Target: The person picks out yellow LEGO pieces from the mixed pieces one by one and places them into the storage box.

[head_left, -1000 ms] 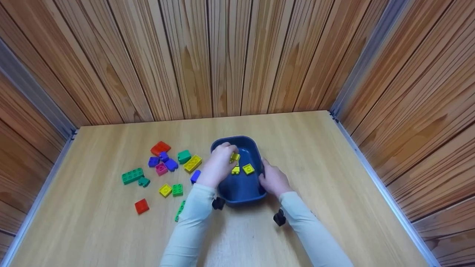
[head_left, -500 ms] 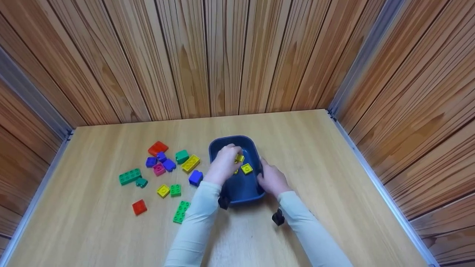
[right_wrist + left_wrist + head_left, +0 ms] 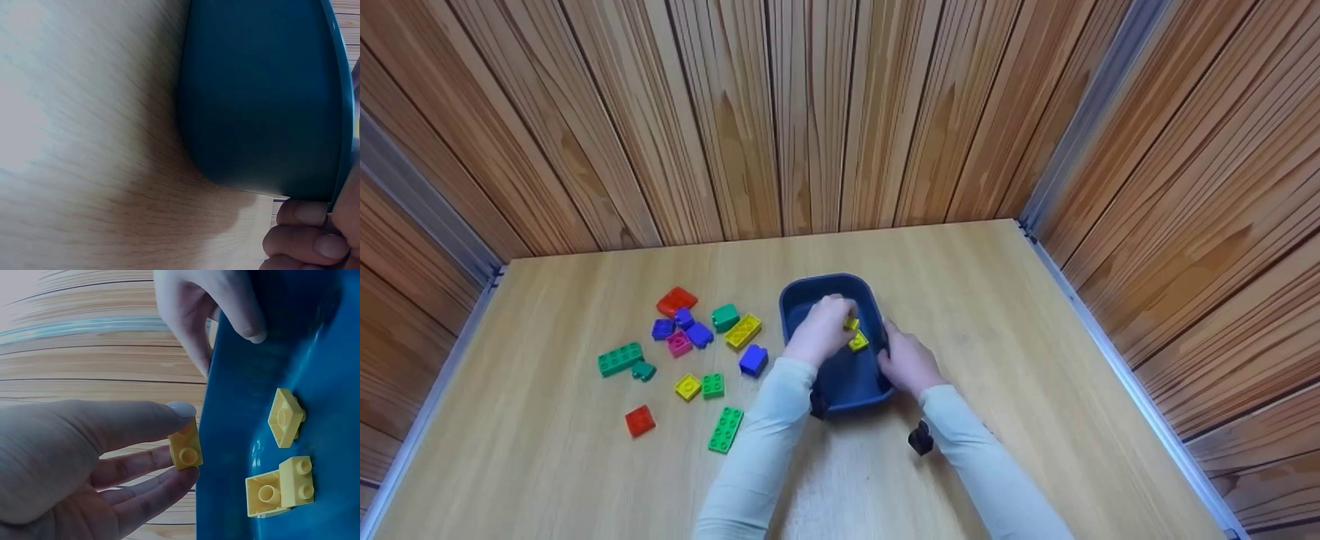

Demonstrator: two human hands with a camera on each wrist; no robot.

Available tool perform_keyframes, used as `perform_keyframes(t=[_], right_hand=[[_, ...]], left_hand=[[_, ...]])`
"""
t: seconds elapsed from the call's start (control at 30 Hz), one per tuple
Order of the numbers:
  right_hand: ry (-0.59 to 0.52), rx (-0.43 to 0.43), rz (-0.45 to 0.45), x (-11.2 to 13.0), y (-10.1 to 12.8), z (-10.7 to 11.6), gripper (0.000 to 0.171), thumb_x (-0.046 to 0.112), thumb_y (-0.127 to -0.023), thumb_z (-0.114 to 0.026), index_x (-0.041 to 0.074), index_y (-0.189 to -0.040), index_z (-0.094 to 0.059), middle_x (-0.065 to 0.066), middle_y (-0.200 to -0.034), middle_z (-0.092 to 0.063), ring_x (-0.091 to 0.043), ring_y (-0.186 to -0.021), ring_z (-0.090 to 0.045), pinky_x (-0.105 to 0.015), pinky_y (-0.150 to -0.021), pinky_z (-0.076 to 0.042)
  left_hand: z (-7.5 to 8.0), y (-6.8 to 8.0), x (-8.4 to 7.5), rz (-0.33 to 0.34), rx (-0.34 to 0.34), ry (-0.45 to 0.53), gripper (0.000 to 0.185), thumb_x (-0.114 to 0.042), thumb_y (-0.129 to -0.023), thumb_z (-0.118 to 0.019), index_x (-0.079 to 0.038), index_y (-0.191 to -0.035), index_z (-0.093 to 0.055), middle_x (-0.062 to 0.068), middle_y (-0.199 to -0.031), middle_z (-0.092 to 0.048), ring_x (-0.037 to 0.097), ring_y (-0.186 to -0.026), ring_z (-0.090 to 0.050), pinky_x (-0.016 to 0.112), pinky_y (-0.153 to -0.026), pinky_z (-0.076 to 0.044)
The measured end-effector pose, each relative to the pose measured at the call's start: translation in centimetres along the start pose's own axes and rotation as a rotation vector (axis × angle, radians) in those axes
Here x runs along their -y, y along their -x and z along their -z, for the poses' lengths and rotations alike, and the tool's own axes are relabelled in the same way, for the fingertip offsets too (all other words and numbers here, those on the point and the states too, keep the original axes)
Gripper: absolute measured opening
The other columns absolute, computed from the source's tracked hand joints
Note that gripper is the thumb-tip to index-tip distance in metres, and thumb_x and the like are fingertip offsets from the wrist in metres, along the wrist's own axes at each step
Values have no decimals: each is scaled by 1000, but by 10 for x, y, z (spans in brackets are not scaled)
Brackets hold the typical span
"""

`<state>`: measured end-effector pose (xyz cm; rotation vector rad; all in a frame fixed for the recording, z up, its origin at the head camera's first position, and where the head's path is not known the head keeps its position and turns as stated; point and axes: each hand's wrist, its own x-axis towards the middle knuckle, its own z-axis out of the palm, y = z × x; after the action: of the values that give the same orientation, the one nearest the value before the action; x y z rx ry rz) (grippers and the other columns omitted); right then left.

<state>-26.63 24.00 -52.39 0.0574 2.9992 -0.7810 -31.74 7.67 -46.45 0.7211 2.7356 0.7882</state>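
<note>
Left wrist view: left hand (image 3: 84, 461) pinches a small yellow brick (image 3: 185, 445) between thumb and fingertips, just above the dark blue tub (image 3: 840, 375), near its right wall. Right hand (image 3: 906, 364) grips the tub's right rim, thumb inside. Three more yellow bricks (image 3: 281, 486) lie on the tub floor. Step in hand, by my reading: depositing yellow pieces. Next move calls for opening the pinch over the floor; another yellow brick (image 3: 742, 330) waits among the loose bricks left of the tub.

Bin (image 3: 796, 296): dark blue. Brick between my fingers (image 3: 185, 449): yellow; the bricks in bin (image 3: 279, 487) match it. Loose bricks (image 3: 688, 345) are red, green, purple, pink, yellow, blue. Surface (image 3: 1035, 360): pale wood grain. My sleeves (image 3: 761, 450): pale mint.
</note>
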Motion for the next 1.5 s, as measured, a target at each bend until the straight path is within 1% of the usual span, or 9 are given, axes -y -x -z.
perform_keyframes(t=[0.07, 0.2, 0.33, 0.5, 0.7, 0.87, 1.07, 1.3, 1.5], right_hand=[[-3, 3, 0, 0, 0, 0, 59, 15, -92, -55, 3, -147, -35, -15, -91, -65, -21, -71, -60, -40, -67, -52], [-17, 15, -1, 0, 0, -2, 59, 15, -93, -55, 3, -147, -34, -12, -84, -63, -20, -68, -59, -38, -65, -51], [-13, 4, 9, 1, 1, -2, 60, 15, -92, -55, 2, -146, -35, -13, -85, -64, -21, -69, -59, -39, -67, -51], [-14, -13, 11, 1, 1, 0, 59, 14, -91, -56, 3, -146, -36, -15, -88, -64, -22, -69, -59, -41, -67, -52], [-2, -37, 39, -2, 1, -1, 58, 13, -90, -57, 2, -144, -38, -16, -86, -64, -25, -70, -61, -43, -67, -52], [18, -55, 59, -3, 0, -2, 57, 13, -89, -56, 2, -142, -41, -19, -93, -66, -29, -77, -63, -47, -72, -53], [-10, -10, 13, -1, 0, -1, 58, 15, -92, -55, 4, -145, -37, -17, -99, -65, -24, -77, -61, -43, -75, -52], [-15, 2, -2, -1, 0, -1, 59, 17, -92, -55, 4, -147, -35, -19, -107, -64, -25, -81, -61, -44, -79, -52], [-27, 0, 5, -3, -1, -1, 59, 17, -93, -55, 5, -147, -34, -18, -101, -65, -23, -78, -60, -42, -75, -52]], left_hand=[[-1, -3, 2, -1, 10, -5, 20, -8, -87, -70, -7, -106, -66, 8, -102, -59, 21, -90, -55, 33, -84, -52], [-7, -6, 7, -4, 26, -18, 17, -7, -87, -70, -8, -104, -66, 8, -101, -59, 21, -89, -54, 33, -84, -51], [-13, -6, 9, 11, 48, -9, 17, -8, -87, -69, -8, -104, -66, 6, -99, -61, 20, -88, -55, 33, -84, -51], [-14, -7, 6, 34, 80, 8, 18, -7, -88, -69, -9, -105, -67, 5, -98, -61, 20, -87, -55, 36, -84, -51], [-15, -6, 4, 89, 159, -18, 23, -9, -84, -74, -8, -106, -68, 7, -99, -62, 22, -89, -56, 41, -86, -50], [-15, -4, 3, 123, 196, -36, 28, -9, -81, -77, -7, -108, -67, 7, -98, -61, 23, -88, -57, 43, -88, -50], [-14, -2, 3, 151, 235, -14, 29, -8, -82, -76, -8, -109, -65, 6, -98, -61, 23, -87, -57, 42, -87, -51], [-14, -1, 4, 150, 252, 22, 33, -7, -81, -76, -8, -113, -67, 5, -100, -65, 22, -87, -60, 44, -87, -51], [-11, 3, 3, 136, 231, 47, 37, -10, -83, -75, -10, -118, -66, 5, -111, -63, 22, -94, -59, 43, -91, -49]])
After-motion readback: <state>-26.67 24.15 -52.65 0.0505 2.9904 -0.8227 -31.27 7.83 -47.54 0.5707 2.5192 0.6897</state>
